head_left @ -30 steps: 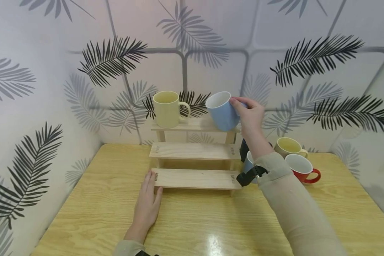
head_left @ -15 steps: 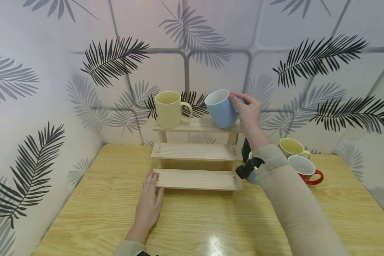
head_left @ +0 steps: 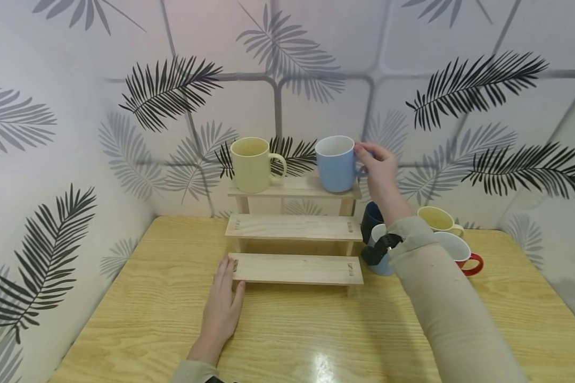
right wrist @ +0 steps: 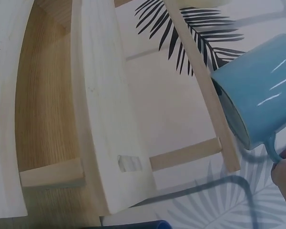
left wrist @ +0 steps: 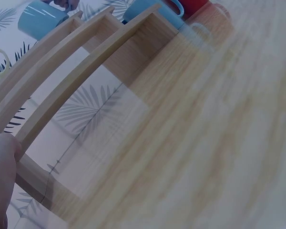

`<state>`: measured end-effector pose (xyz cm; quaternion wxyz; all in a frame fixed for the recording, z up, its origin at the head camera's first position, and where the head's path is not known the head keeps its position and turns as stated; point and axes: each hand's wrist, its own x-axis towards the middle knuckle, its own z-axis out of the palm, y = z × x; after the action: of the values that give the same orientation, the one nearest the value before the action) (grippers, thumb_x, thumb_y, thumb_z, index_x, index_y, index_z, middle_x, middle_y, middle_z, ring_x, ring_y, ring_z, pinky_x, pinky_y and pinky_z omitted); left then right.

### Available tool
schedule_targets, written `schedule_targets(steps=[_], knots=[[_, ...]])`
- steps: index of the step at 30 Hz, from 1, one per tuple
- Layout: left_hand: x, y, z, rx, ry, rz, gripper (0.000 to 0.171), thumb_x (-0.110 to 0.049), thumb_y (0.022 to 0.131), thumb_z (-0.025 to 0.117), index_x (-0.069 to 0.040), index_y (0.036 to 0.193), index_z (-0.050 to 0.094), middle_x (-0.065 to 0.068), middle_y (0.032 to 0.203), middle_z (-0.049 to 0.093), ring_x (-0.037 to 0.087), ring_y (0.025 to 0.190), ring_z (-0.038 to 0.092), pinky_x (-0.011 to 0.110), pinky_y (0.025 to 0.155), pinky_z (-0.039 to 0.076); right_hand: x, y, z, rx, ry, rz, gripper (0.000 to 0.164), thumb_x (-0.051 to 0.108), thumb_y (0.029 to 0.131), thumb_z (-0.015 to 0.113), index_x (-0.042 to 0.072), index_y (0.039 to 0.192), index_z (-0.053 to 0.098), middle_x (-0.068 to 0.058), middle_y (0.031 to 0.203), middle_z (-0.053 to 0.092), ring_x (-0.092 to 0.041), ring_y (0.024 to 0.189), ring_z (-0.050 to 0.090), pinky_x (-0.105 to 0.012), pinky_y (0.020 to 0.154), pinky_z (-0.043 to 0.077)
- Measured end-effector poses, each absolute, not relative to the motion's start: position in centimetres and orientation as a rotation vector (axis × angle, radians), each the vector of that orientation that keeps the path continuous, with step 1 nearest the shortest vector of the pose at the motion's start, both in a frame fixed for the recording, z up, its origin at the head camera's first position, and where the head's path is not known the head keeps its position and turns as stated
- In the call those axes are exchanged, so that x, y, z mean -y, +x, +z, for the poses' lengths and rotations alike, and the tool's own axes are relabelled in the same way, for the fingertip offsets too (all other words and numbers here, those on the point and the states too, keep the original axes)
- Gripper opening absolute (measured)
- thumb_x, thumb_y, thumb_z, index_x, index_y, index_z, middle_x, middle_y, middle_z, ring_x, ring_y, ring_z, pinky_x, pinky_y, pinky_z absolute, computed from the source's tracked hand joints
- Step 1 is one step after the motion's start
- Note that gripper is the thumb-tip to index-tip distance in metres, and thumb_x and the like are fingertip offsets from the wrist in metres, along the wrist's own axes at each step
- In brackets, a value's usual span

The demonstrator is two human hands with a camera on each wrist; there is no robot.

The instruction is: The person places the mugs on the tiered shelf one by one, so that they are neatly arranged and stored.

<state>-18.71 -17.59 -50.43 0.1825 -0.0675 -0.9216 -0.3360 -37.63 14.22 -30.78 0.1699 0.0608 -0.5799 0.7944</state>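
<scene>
A blue mug [head_left: 336, 166] stands about upright at the right end of the top shelf of a three-tier wooden rack [head_left: 294, 267]. My right hand [head_left: 379, 169] pinches its handle from the right; in the right wrist view the blue mug [right wrist: 262, 86] shows its underside rim at the shelf edge. At the other end of the top shelf stands a yellow mug [head_left: 251, 167], handle to the right. My left hand [head_left: 222, 303] lies on the table with straight fingers against the left end of the lowest shelf. Only part of that left hand [left wrist: 2, 167] shows in the left wrist view.
Right of the rack, partly behind my forearm, stand a dark mug [head_left: 372, 219], a second blue mug [head_left: 382, 265], another yellow mug [head_left: 435, 219] and a red mug [head_left: 470, 261] with a white inside. A patterned wall [head_left: 326, 106] rises behind the wooden table [head_left: 287, 330].
The blue mug has gone from tilted to about upright on the top shelf, still held by my right hand at its handle. My left hand has stayed at the rack.
</scene>
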Motion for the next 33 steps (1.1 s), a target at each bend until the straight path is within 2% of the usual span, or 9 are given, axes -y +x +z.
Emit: schedule_targets(steps=[6, 11, 14, 23, 29, 31, 33], knots=[[17.5, -18.7, -50.5, 2.605, -0.19, -0.942, 0.057, -0.027, 0.104, 0.04, -0.003, 0.151, 0.021, 0.013, 0.158, 0.014, 0.028, 0.143, 0.015, 0.048, 0.112, 0.023, -14.8, -37.8, -31.7, 1.564, 0.122, 2.306, 0.002, 0.009, 0.083, 0.074, 0.008, 0.084, 0.075, 0.003, 0.086, 0.066, -0.01, 0.078, 0.051, -0.02, 0.062, 0.037], [17.5, -18.7, -50.6, 2.601, -0.193, -0.942, 0.056, -0.028, 0.104, 0.039, -0.003, 0.151, 0.021, 0.013, 0.158, 0.014, 0.028, 0.143, 0.016, 0.048, 0.112, 0.023, -15.1, -37.7, -32.1, 1.51, 0.141, 2.334, 0.007, 0.006, 0.084, 0.072, 0.011, 0.081, 0.075, 0.002, 0.082, 0.066, -0.01, 0.074, 0.051, -0.021, 0.059, 0.036], [17.5, -18.7, -50.7, 2.6, -0.19, -0.943, 0.057, -0.028, 0.104, 0.039, -0.003, 0.151, 0.021, 0.013, 0.158, 0.014, 0.028, 0.143, 0.016, 0.048, 0.112, 0.023, -15.1, -37.6, -32.3, 1.502, 0.147, 2.338, 0.003, 0.008, 0.082, 0.074, 0.01, 0.082, 0.075, 0.002, 0.082, 0.066, -0.01, 0.073, 0.051, -0.021, 0.059, 0.035], [17.5, -18.6, -50.6, 2.599, -0.194, -0.951, 0.056, -0.028, 0.104, 0.039, -0.003, 0.151, 0.021, 0.013, 0.158, 0.014, 0.028, 0.143, 0.016, 0.048, 0.112, 0.024, -15.4, -37.4, -32.5, 1.515, 0.111, 2.367, 0.007, 0.011, 0.085, 0.071, 0.015, 0.08, 0.075, 0.003, 0.086, 0.067, -0.011, 0.077, 0.051, -0.02, 0.062, 0.038], [17.5, -18.5, -50.4, 2.606, -0.193, -0.959, 0.057, -0.028, 0.104, 0.039, -0.003, 0.151, 0.021, 0.014, 0.158, 0.014, 0.03, 0.143, 0.016, 0.049, 0.111, 0.023, -15.7, -37.3, -32.7, 1.584, 0.101, 2.325, 0.004, 0.017, 0.084, 0.072, 0.016, 0.086, 0.075, 0.004, 0.09, 0.067, -0.012, 0.083, 0.053, -0.024, 0.072, 0.041], [17.5, -18.6, -50.3, 2.61, -0.193, -0.957, 0.057, -0.029, 0.104, 0.038, -0.003, 0.151, 0.02, 0.014, 0.158, 0.014, 0.03, 0.143, 0.016, 0.05, 0.111, 0.023, -15.9, -37.3, -32.8, 1.64, 0.104, 2.289, 0.011, 0.02, 0.084, 0.072, 0.016, 0.094, 0.076, 0.002, 0.097, 0.067, -0.014, 0.09, 0.054, -0.026, 0.079, 0.041], [17.5, -18.6, -50.3, 2.611, -0.192, -0.953, 0.057, -0.029, 0.104, 0.038, -0.003, 0.151, 0.02, 0.014, 0.158, 0.013, 0.03, 0.143, 0.016, 0.05, 0.111, 0.023, -16.3, -37.1, -32.9, 1.732, 0.108, 2.247, 0.022, 0.022, 0.086, 0.071, 0.017, 0.107, 0.074, 0.002, 0.111, 0.065, -0.013, 0.104, 0.051, -0.027, 0.092, 0.04]])
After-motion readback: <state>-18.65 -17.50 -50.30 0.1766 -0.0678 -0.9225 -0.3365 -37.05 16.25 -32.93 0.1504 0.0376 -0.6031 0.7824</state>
